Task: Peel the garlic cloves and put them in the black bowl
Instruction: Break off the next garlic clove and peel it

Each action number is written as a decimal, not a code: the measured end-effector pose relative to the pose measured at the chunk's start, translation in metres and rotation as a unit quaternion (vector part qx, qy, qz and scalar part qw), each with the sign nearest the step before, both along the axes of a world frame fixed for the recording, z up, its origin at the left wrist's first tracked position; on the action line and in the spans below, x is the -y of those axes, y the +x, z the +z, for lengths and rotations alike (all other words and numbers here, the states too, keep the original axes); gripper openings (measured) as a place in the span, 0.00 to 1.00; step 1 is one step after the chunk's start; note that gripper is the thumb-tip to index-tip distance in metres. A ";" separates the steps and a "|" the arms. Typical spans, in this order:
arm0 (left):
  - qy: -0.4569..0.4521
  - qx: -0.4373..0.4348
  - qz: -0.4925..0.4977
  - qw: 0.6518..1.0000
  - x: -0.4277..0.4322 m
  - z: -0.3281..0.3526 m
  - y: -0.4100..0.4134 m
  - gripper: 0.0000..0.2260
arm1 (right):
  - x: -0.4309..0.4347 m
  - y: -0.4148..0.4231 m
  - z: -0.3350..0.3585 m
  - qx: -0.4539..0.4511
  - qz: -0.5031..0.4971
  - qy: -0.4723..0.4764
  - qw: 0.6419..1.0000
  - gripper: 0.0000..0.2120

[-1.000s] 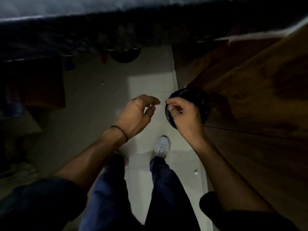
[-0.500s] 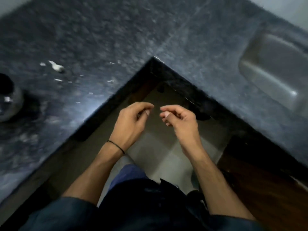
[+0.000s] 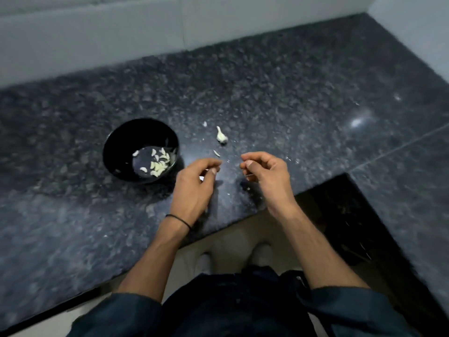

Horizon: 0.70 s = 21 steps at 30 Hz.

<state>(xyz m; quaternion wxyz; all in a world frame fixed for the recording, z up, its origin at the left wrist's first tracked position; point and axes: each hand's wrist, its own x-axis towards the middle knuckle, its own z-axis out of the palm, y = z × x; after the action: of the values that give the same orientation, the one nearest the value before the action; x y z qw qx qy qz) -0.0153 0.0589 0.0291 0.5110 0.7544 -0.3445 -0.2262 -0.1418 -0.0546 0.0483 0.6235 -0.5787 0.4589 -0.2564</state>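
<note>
Left hand [image 3: 194, 188] and right hand [image 3: 264, 171] over the counter [image 3: 291, 105], fingers curled, thumbs near forefingers; whether either pinches skin cannot be told. Bowl [image 3: 136, 133] stands just left for short drops, holding peeled cloves [image 3: 159, 164]; one unpeeled clove [image 3: 221, 137] lies just beyond the fingertips, probably next

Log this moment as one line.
black bowl: peeled cloves inside | counter: one garlic piece, skin scraps | left hand, right hand: fingers curled over counter, contents unclear
</note>
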 end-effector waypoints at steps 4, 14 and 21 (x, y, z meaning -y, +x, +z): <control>0.006 -0.013 0.058 0.998 0.010 -0.020 0.012 0.10 | 0.028 0.028 -0.023 -0.030 0.000 -0.034 0.999 0.08; 0.111 0.079 0.185 0.973 0.075 -0.035 0.004 0.09 | 0.094 0.049 -0.068 -0.099 0.186 -0.286 0.935 0.10; 0.123 0.108 0.260 0.952 0.091 -0.041 -0.016 0.05 | 0.098 0.050 -0.077 -0.067 0.205 -0.309 0.926 0.11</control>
<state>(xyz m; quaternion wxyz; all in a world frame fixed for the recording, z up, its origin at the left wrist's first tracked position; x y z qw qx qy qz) -0.0313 -0.0316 -0.0121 0.4153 0.8947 -0.1586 -0.0435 -0.0917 -0.1525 -0.0282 0.4210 -0.8397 0.2692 -0.2126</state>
